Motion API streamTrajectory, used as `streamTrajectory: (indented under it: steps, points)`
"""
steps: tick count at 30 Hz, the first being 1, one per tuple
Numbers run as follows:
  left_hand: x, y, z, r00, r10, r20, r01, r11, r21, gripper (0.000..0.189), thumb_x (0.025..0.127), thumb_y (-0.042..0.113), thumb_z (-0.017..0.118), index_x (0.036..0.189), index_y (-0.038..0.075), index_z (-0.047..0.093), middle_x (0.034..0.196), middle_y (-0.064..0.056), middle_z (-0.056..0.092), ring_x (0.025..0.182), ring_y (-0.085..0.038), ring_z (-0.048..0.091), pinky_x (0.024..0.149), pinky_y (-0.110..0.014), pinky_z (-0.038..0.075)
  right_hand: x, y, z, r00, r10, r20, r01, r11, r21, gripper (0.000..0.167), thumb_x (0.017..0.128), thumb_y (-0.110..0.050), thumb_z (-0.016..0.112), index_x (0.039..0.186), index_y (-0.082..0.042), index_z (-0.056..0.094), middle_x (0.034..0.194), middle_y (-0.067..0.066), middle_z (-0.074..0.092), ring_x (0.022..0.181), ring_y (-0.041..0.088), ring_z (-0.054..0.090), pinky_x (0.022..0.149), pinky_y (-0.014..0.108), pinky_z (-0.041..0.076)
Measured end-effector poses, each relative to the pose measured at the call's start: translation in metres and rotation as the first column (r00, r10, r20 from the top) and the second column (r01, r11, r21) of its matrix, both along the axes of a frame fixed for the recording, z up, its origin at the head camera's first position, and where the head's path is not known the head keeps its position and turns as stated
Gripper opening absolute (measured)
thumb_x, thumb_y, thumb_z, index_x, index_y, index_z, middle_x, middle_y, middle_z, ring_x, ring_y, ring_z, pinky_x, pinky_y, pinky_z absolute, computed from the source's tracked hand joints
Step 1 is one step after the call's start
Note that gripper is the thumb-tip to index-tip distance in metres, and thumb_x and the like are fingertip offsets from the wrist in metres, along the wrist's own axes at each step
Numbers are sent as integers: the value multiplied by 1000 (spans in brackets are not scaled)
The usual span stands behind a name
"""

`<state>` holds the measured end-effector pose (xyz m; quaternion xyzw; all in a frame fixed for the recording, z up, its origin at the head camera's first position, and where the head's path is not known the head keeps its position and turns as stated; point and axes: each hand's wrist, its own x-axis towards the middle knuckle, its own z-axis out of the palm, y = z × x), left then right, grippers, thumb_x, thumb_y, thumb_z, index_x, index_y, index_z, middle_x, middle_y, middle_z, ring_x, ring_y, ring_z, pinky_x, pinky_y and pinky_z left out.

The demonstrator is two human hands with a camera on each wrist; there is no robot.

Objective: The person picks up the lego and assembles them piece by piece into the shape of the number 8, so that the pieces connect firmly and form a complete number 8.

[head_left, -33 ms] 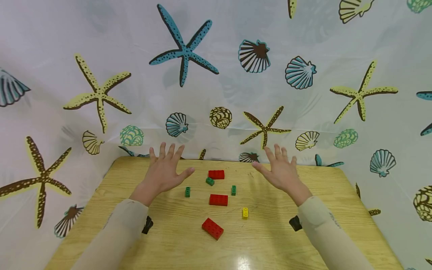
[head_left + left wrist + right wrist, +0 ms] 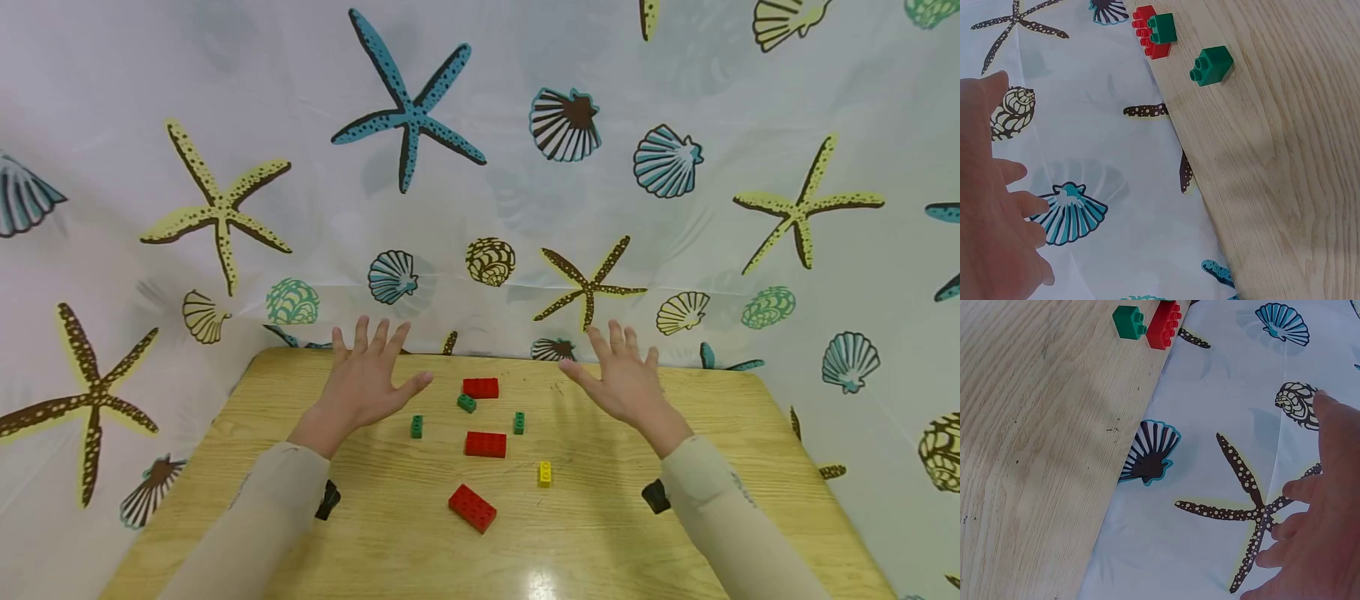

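Note:
Both hands are held up over the far part of the table, fingers spread, with nothing in them. My left hand (image 2: 363,383) is left of the toy bricks; nearest to it stands a small green brick (image 2: 417,427). On the other side, my right hand (image 2: 624,383) has a green brick (image 2: 519,423) as its closest piece. Between them lie a red brick (image 2: 481,388) at the back with a green brick (image 2: 467,403) by it, a red brick (image 2: 486,444) in the middle, a yellow brick (image 2: 545,474), and a tilted red brick (image 2: 472,509) nearer the front.
The wooden table (image 2: 390,542) ends at a pale curtain (image 2: 480,208) printed with starfish and shells, which hangs behind and at both sides. A dark wrist device (image 2: 327,500) shows under the left sleeve and another black device (image 2: 656,497) by the right sleeve.

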<state>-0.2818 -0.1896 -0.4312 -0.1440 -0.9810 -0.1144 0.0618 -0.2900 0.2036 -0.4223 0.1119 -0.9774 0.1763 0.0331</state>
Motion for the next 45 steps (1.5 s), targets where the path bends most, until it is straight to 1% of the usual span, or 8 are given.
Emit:
streamTrajectory:
  steps: [9, 14, 23, 29, 34, 39, 42, 45]
  points:
    - [2, 0, -1, 1000, -6, -9, 6, 1000, 13, 93, 102, 70, 47, 169, 12, 20, 172, -27, 20, 161, -53, 2, 121, -79, -6, 2, -5, 0, 1000, 12, -1, -12, 1000, 16, 91, 103, -72, 44, 170, -14, 20, 176, 24, 7, 161, 51, 6, 119, 82, 4]
    - [2, -2, -1, 1000, -9, 10, 9, 1000, 19, 94, 102, 71, 46, 170, 13, 19, 173, -27, 18, 161, -53, 1, 121, -78, -6, 4, -8, -2, 1000, 23, -12, -23, 1000, 6, 90, 103, -71, 46, 169, -14, 22, 175, 24, 10, 161, 51, 7, 120, 82, 5]
    - [6, -6, -6, 999, -38, 19, 37, 997, 60, 92, 102, 66, 51, 169, 11, 21, 171, -31, 20, 160, -54, 7, 124, -77, 1, 14, -16, -8, 996, 83, -32, -84, 996, -27, 93, 103, -63, 55, 167, -2, 23, 174, 25, 17, 160, 49, 18, 122, 76, 16]
    - [8, -9, -12, 997, -71, 20, 69, 992, 109, 90, 103, 63, 53, 168, 10, 23, 170, -33, 21, 159, -55, 11, 126, -73, 4, 21, -25, -14, 991, 124, -59, -127, 991, -52, 93, 103, -60, 59, 165, 1, 27, 172, 26, 25, 159, 47, 23, 124, 72, 20]
    - [12, -11, -17, 995, -94, 38, 86, 982, 169, 91, 102, 62, 56, 168, 9, 23, 170, -31, 24, 158, -54, 18, 126, -71, 13, 27, -32, -20, 987, 148, -53, -153, 984, -94, 92, 102, -60, 60, 164, 2, 29, 171, 25, 27, 160, 46, 22, 127, 65, 20]
    - [17, -11, -23, 991, -112, 71, 93, 968, 233, 92, 103, 60, 58, 168, 8, 21, 170, -27, 27, 157, -53, 24, 123, -71, 26, 34, -39, -24, 984, 178, -28, -180, 972, -151, 92, 102, -58, 61, 164, 3, 29, 172, 25, 26, 161, 45, 20, 127, 63, 24]
    - [19, -12, -27, 990, -119, 72, 97, 963, 253, 90, 103, 57, 60, 168, 8, 20, 169, -25, 32, 154, -52, 31, 122, -69, 29, 40, -44, -28, 981, 194, -17, -193, 963, -186, 90, 103, -56, 62, 163, 2, 30, 171, 24, 27, 161, 43, 22, 126, 62, 27]
    - [20, -12, -32, 991, -113, 67, 91, 960, 265, 86, 105, 52, 61, 168, 8, 22, 165, -26, 40, 147, -51, 43, 119, -67, 37, 45, -49, -33, 979, 203, -9, -200, 956, -217, 87, 103, -53, 64, 163, 1, 33, 170, 23, 31, 160, 42, 25, 126, 60, 28]
